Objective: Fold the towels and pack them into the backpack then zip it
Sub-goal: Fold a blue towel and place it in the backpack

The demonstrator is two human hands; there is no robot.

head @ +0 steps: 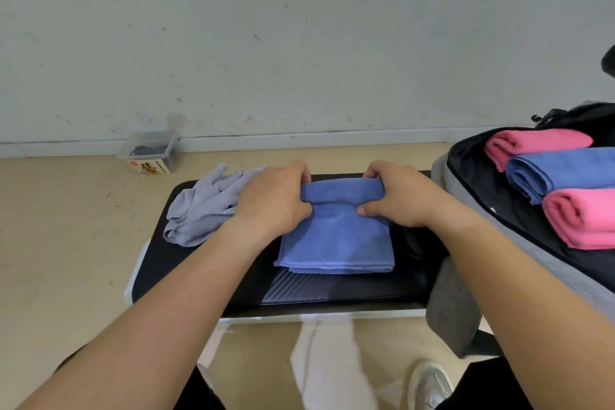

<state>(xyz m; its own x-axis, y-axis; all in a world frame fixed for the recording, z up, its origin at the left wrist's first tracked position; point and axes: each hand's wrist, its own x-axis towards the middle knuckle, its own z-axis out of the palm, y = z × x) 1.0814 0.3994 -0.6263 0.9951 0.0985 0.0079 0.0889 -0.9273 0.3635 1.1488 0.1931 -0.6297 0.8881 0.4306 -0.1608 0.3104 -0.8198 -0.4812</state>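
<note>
A person's left hand and right hand each pinch one end of the far edge of a blue towel, fingers curled over the top of a raised fold and thumbs pressed against its near side. The hands are set apart, with the rolled edge stretched between them. The rest of the towel lies flat in folded layers on a black table, its near edge toward the person at 6 o'clock. At 9 o'clock from it, touching the left hand, a grey towel sits crumpled on the table. At 3 o'clock, a backpack lies open with its black lining showing, beside the right forearm. Three folded towels rest in a row inside it: a far pink towel, a packed blue towel against it, and a near pink towel. At 11 o'clock, a clear plastic box stands on the floor against the wall. A pale shoe shows at 5 o'clock, below the table.
</note>
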